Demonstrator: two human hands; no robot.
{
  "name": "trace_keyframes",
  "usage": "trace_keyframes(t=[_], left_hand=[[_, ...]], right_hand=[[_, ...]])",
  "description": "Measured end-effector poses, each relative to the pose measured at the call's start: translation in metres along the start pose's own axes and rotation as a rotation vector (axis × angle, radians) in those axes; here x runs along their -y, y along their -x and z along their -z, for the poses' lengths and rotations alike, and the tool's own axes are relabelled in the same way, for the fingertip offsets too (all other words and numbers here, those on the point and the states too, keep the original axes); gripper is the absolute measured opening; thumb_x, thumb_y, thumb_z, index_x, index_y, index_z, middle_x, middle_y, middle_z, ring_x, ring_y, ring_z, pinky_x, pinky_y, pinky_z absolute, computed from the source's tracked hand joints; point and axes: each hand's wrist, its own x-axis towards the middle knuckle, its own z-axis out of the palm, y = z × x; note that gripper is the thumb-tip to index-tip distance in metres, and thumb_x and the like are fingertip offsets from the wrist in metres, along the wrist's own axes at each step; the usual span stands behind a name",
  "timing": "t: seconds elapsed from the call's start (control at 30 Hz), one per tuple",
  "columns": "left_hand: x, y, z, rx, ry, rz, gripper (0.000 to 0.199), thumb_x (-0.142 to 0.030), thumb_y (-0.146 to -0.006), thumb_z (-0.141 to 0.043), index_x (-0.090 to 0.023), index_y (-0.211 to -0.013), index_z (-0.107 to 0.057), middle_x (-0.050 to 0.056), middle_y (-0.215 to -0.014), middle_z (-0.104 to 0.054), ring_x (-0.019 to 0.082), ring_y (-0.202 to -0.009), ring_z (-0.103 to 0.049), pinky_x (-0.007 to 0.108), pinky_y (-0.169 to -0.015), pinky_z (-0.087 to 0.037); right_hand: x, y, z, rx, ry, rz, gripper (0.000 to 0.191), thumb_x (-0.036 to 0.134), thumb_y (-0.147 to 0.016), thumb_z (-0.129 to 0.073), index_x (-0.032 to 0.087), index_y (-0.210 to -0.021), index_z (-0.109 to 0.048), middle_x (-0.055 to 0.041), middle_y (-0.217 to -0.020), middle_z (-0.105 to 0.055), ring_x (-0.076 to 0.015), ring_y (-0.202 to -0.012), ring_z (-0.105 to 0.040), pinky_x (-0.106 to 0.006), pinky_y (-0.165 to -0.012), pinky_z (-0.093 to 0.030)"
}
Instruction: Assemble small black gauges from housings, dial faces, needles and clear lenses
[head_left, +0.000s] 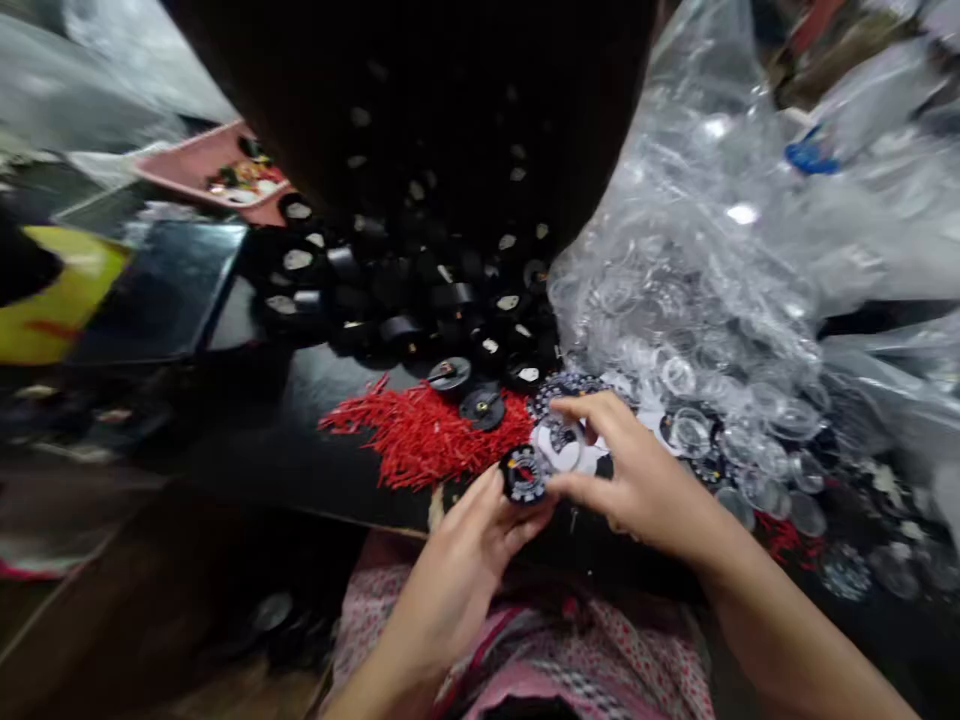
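My left hand (pixel 480 530) is closed on a small round black gauge (pixel 526 475), whose printed dial and red pointer face up. Just above it, my right hand (pixel 630 465) pinches a clear round cover (pixel 564 443) by its edge between thumb and fingers. The cover is tilted and close to the gauge; I cannot tell whether they touch. Behind my hands lies a pile of thin red pointers (pixel 427 430), with a round black part (pixel 482 408) resting on it. Printed dial discs (pixel 574 385) lie partly hidden beyond my right hand.
Many black round housings (pixel 405 300) are heaped at the back. To the right, a clear plastic bag (pixel 675 200) spills clear covers (pixel 690 430). A pink tray (pixel 180 165) of small parts stands back left, near a dark box (pixel 161 290) and a yellow object (pixel 60 290).
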Motion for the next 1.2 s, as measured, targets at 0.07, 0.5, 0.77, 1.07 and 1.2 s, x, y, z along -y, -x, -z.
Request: trace_keyframes(t=[0.07,0.5,0.77,1.07,1.2], left_hand=[[0.0,0.002,-0.003,0.022,0.039,0.03,0.028,-0.042,-0.097,-0.053,-0.023,-0.1,-0.074,0.003,-0.101,-0.076,0.017,-0.094,-0.069,0.029,-0.085,-0.056],[0.011,0.009,0.011,0.053,-0.601,-0.35,0.042,-0.036,-0.093,-0.062,-0.035,-0.135,-0.057,-0.001,-0.144,-0.056,0.021,-0.137,-0.046,0.032,-0.113,-0.039],[0.013,0.014,0.009,0.122,-0.663,-0.37,0.041,-0.033,-0.093,-0.062,-0.039,-0.134,-0.055,-0.005,-0.145,-0.055,0.017,-0.138,-0.045,0.026,-0.114,-0.035],[0.003,0.012,0.004,0.169,-0.222,-0.149,0.036,-0.034,-0.091,-0.065,-0.027,-0.126,-0.063,0.006,-0.138,-0.061,0.026,-0.126,-0.057,0.036,-0.101,-0.051],[0.003,0.015,0.002,0.147,-0.345,-0.206,0.039,-0.034,-0.092,-0.064,-0.026,-0.129,-0.061,0.006,-0.135,-0.063,0.024,-0.126,-0.058,0.034,-0.103,-0.05]], right_hand=[[0.008,0.004,-0.015,0.024,0.025,0.012,0.052,0.03,-0.085,-0.073,0.018,-0.131,-0.052,-0.0099,-0.123,-0.056,-0.0244,-0.117,-0.052,-0.043,-0.102,-0.043],[0.018,0.007,-0.032,-0.121,-0.14,-0.051,0.031,0.045,-0.102,-0.042,0.022,-0.098,-0.063,-0.0026,-0.093,-0.065,-0.0177,-0.088,-0.059,-0.033,-0.08,-0.044],[0.022,-0.001,-0.046,-0.302,-0.112,-0.04,0.044,0.039,-0.104,-0.03,0.02,-0.069,-0.049,0.0001,-0.067,-0.052,-0.0147,-0.066,-0.049,-0.03,-0.066,-0.037],[0.013,0.005,-0.045,-0.216,-0.073,0.2,0.035,0.037,-0.103,-0.041,0.022,-0.126,-0.064,-0.0075,-0.115,-0.063,-0.0192,-0.104,-0.058,-0.037,-0.089,-0.041],[0.013,0.009,-0.044,-0.247,-0.021,0.284,0.037,0.041,-0.103,-0.04,0.024,-0.128,-0.062,-0.0069,-0.115,-0.064,-0.0205,-0.104,-0.057,-0.038,-0.09,-0.039]])
